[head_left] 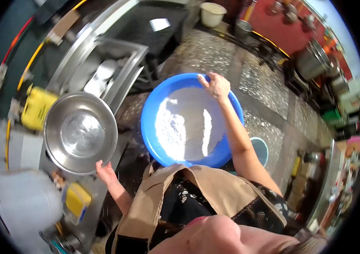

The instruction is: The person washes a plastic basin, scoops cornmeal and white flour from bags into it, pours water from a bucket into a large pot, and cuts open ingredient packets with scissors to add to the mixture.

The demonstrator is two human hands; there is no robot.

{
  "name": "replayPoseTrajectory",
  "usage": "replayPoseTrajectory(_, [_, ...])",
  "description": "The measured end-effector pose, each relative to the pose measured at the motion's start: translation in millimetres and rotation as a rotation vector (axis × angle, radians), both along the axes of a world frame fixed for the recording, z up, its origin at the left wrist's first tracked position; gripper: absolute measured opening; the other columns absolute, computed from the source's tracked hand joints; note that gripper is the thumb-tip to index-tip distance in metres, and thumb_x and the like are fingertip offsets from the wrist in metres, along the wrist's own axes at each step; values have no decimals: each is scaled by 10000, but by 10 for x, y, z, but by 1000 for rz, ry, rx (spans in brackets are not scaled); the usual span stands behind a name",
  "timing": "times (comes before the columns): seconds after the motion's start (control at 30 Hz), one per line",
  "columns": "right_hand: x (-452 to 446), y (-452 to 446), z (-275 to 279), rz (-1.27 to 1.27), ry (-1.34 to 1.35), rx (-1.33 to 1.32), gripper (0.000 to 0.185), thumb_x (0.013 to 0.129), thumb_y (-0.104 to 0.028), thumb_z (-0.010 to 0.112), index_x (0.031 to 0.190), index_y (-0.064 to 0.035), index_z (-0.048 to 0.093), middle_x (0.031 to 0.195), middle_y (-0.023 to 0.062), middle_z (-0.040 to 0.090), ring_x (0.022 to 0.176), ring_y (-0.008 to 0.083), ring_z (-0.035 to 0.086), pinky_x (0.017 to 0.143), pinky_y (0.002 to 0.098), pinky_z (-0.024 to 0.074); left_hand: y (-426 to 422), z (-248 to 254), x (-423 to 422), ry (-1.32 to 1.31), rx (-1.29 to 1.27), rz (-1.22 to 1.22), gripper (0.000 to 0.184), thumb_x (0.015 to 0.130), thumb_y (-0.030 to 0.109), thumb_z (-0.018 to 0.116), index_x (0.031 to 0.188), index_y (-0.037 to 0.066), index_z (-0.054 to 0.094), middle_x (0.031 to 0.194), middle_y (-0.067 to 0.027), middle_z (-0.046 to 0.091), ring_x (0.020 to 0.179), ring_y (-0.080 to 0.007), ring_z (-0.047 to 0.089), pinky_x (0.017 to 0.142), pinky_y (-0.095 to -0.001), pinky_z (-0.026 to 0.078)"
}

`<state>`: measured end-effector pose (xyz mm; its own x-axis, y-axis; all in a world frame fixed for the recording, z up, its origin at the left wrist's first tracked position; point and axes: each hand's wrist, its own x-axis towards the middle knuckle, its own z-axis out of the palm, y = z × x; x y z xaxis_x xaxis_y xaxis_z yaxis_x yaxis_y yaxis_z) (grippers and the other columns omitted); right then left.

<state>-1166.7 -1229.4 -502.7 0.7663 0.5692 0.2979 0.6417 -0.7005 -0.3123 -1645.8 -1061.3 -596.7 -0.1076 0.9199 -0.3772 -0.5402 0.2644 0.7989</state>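
My left hand pinches the near rim of a wide steel bowl, which holds nothing visible and shines inside. In front of me is a large round blue tub. Pale, whitish contents with bright glare lie in it; I cannot tell whether they are liquid or powder. My right hand is closed over the tub's far rim, the forearm crossing its right side. Fingers of that hand partly hide the rim.
A steel sink with metal dishes is at upper left. Beside the bowl stands a yellow jug. A pale bucket sits on the floor right of the tub. Large pots stand at upper right; a cream bucket is at the back.
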Motion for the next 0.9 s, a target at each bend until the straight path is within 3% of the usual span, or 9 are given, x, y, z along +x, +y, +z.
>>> replayPoseTrajectory(0.27, [1750, -1056, -15, -363, 98, -65, 562, 773, -615, 493, 751, -74, 640, 735, 157, 635, 753, 322, 628, 665, 433, 484, 362, -151, 2794, 14, -97, -569, 245, 716, 54, 574, 946, -23, 543, 921, -127, 580, 779, -233, 606, 652, -357, 540])
replayPoseTrajectory(0.43, [2786, -1887, 60, -674, 108, -39, 544, 773, -605, 494, 820, -90, 660, 782, 149, 648, 779, 322, 626, 681, 432, 480, 313, -421, 4981, -1, -197, -968, 189, 716, 74, 565, 902, 38, 553, 899, -105, 576, 818, -246, 590, 688, -389, 512])
replayPoseTrajectory(0.53, [3190, -2394, 154, -836, 89, -22, 530, 766, -597, 509, 883, -106, 670, 801, 155, 650, 799, 332, 624, 708, 433, 479, 45, -248, 6343, -89, -335, -1123, 202, 704, 44, 561, 905, 22, 547, 963, -118, 566, 897, -260, 565, 759, -413, 484])
replayPoseTrajectory(0.67, [3736, -3145, 103, -1036, 111, -32, 535, 773, -613, 507, 940, -134, 673, 839, 165, 656, 834, 343, 627, 734, 433, 480, -673, -108, 7870, -134, -378, -1348, 115, 717, 66, 556, 830, 46, 555, 835, -87, 608, 746, -232, 599, 665, -356, 516])
replayPoseTrajectory(0.9, [5044, -4541, 98, -1220, 97, 90, 541, 750, -626, 529, 924, -135, 675, 819, 164, 656, 813, 358, 624, 709, 452, 474, -2070, 68, 9890, -195, -455, -1364, 55, 728, 21, 540, 781, 28, 552, 824, -103, 603, 774, -233, 596, 668, -320, 530])
